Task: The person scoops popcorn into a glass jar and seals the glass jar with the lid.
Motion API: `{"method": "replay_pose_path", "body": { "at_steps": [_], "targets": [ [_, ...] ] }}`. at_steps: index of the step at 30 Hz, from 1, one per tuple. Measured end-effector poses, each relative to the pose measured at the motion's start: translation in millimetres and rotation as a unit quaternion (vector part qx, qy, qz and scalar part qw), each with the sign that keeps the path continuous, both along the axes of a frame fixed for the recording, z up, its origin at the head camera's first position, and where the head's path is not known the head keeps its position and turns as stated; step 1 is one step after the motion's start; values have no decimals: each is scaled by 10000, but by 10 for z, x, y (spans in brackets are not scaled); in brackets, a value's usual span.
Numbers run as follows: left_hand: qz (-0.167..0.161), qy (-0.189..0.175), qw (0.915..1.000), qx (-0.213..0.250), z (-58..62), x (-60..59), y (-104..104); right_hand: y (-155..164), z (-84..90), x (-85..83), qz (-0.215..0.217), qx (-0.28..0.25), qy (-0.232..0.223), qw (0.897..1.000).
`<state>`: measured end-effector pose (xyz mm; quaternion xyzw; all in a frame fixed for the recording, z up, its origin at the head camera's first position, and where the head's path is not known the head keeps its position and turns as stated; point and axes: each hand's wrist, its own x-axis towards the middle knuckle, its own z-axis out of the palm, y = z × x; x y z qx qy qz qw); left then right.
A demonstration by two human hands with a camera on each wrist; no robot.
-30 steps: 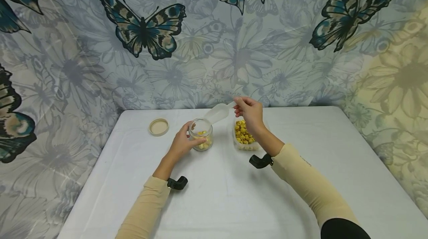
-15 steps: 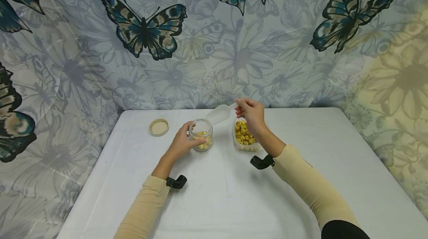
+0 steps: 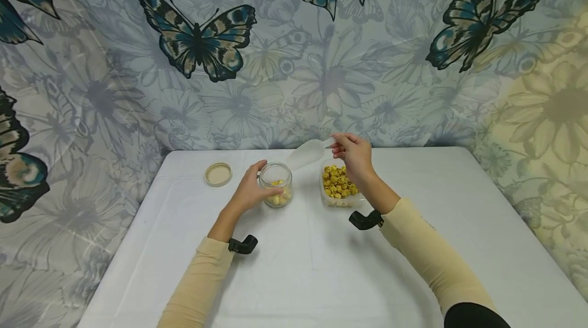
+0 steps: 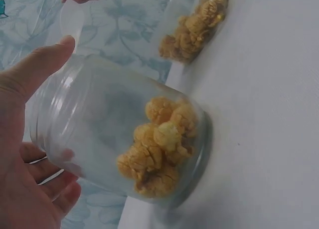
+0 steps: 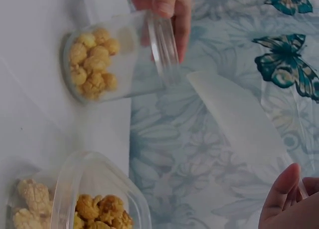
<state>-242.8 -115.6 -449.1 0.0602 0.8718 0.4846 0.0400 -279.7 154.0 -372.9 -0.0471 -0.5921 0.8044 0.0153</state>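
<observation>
A clear glass jar [image 3: 287, 181] stands upright on the table, with several pieces of popcorn [image 4: 154, 149] at its bottom. My left hand [image 3: 251, 190] holds it around the upper part, thumb on one side and fingers on the other. Between thumb and fingertips, my right hand [image 3: 356, 157] pinches the thin handle of a translucent white plastic scoop [image 3: 307, 154]. The scoop's bowl tilts down toward the jar, its tip close to the mouth, and no popcorn shows in it. Below the right hand sits a clear plastic container [image 5: 64, 189] of yellow-brown popcorn [image 3: 337, 182].
To the left of the jar, a round pale lid [image 3: 218, 174] lies on the white-covered table [image 3: 294, 267]. A butterfly-and-flower patterned cloth [image 3: 331, 73] rises right behind the table's back edge.
My right hand has shifted slightly right with the scoop, drawing its tip a little away from the jar mouth and uncovering more of the container. The left-hand fingers have shifted slightly; the jar stays put.
</observation>
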Motion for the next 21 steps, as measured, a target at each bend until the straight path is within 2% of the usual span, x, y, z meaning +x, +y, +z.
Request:
{"method": "replay_pose_path", "body": {
  "at_steps": [13, 21],
  "targets": [
    [62, 533, 9986, 35, 195, -26, 93, 181, 102, 33, -239, -356, 265, 9987],
    [-146, 696, 9974, 105, 323, -50, 191, 291, 180, 53, -549, 29, 631, 9965]
  ]
}}
